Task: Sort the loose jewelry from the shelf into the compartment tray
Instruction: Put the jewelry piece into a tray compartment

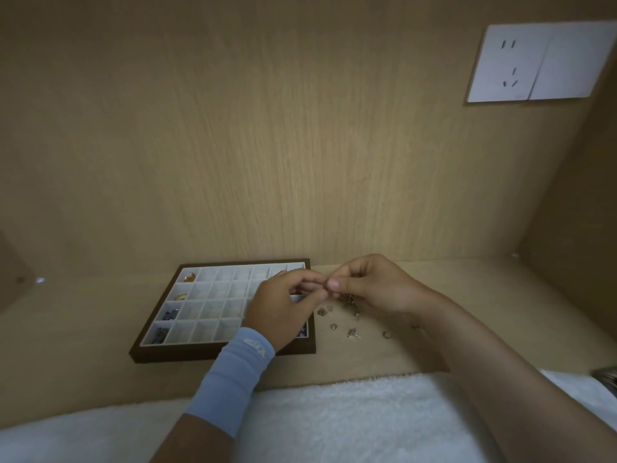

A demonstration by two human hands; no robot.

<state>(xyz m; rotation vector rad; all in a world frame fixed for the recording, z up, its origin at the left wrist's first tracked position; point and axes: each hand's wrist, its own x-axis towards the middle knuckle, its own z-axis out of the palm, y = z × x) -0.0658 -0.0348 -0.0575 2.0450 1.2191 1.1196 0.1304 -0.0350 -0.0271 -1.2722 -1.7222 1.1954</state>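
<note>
L hand [283, 305] and R hand [370, 285] meet fingertip to fingertip just above the tray's [220, 354] far-right corner. Each grip is pressed together on a tiny piece [328, 286] btwn them, too small to say what it is. L hand hangs over the tray's right side and hides several cells there. R hand is just right of the tray, over the shelf [83, 329]. A dark tangle [349, 299] sits right under the R thumb; can't tell if it's held or lying on the shelf.

Loose jewelry [352, 333] lies scattered on the shelf right of the tray: small metal bits near the tray's right wall, and a thin ring [386, 334] further right.

The tray is dark-rimmed w/ white cells and lies flat on the shelf. Its left column is filled: gold bits [190, 277] in the far cell and in the next one, dark bits [170, 315] in the two nearest cells. Most middle cells look bare. More dark bits show at the near-right cell, partly behind the L wrist.

A light blue sleeve [233, 372] covers the L forearm; the R arm is bare. A white fluffy towel [334, 412] lies in front of the tray, at the shelf's near edge. A white socket [507, 65] is on the back wall, high up and right of the tray.
</note>
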